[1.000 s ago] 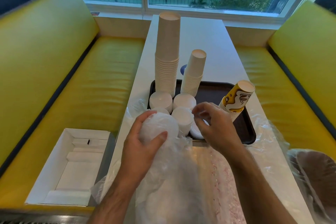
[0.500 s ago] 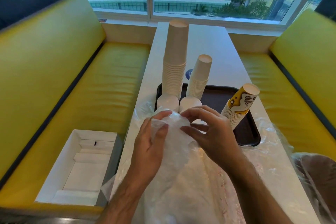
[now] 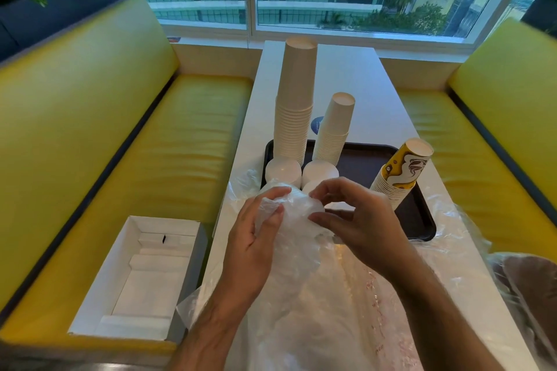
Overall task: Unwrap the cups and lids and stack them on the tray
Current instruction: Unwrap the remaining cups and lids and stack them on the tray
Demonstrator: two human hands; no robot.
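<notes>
Both hands have come together on the wrapped bundle since a second ago, when the right hand was reaching toward the lids on the tray. Now the left hand [image 3: 253,245] grips the clear plastic wrap [image 3: 297,220] from the left side, thumb on top and fingers curled into the film. The right hand [image 3: 358,220] pinches the same wrap from the right, with the thumb and the bent fingertips closing on the crumpled top.

The wrap is thin, transparent and much wrinkled; it looks milky where it is bunched. Something white and round is inside it, but the film blurs its shape. It is held above the near edge of the dark tray [image 3: 422,220], and the loose plastic hangs down over the white table [image 3: 388,93] toward the person.

On the tray stand two stacks of plain white cups upside down: the tall stack [image 3: 297,99] at the far left corner and the shorter stack [image 3: 336,129] just beside it on the right. A third stack of yellow printed cups [image 3: 401,173] leans at the right side of the tray. White lids [image 3: 283,170] sit in low piles in front of the plain stacks, just behind the hands.

An open white box [image 3: 135,277] lies on the yellow bench [image 3: 150,144] at the left.
</notes>
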